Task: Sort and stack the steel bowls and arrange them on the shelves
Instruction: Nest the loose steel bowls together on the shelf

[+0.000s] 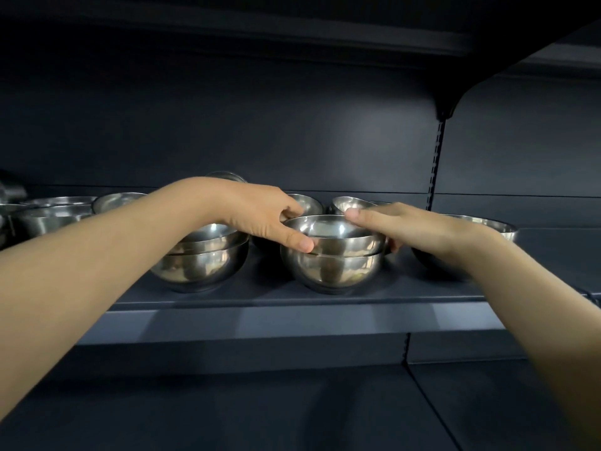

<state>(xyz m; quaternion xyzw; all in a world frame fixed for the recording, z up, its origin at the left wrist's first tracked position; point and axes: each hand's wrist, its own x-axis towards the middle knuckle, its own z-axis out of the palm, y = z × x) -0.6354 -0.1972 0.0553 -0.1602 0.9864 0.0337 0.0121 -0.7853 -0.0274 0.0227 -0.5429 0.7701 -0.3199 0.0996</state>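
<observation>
A steel bowl (338,234) sits nested in a larger steel bowl (331,273) at the middle of the dark shelf (292,296). My left hand (260,216) grips the nested bowl's left rim, thumb on the outer wall. My right hand (413,226) holds its right rim, thumb lying across the top edge. To the left stands another stack of nested bowls (198,262). A wide bowl (481,229) sits to the right, partly hidden by my right forearm. Small bowls (344,203) stand behind.
More steel bowls (55,213) line the shelf's far left. A slotted upright post with a bracket (437,151) rises at the back right. An upper shelf (260,30) hangs overhead. A lower shelf (260,415) lies below.
</observation>
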